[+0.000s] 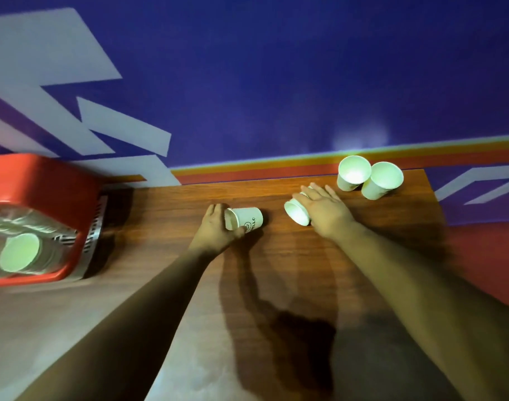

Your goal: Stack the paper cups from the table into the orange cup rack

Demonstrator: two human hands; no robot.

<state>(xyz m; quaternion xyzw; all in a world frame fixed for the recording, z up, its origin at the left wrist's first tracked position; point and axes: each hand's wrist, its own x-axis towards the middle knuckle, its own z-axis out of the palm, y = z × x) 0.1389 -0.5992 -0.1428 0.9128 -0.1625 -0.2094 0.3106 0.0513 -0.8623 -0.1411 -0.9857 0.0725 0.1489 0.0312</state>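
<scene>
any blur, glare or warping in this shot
Head view: wide-angle warping skews the table edge; the orange rack is motion-smeared; hard light casts dark arm shadows, glare on the wall above two standing cups; left hand holds a cup, logo legible.

Both forearms are bare along their whole visible length, from the wrists to the lower edge of the view. The left hand (215, 228) and the right hand (324, 211) are bare as well. Blur hides finer detail.
</scene>
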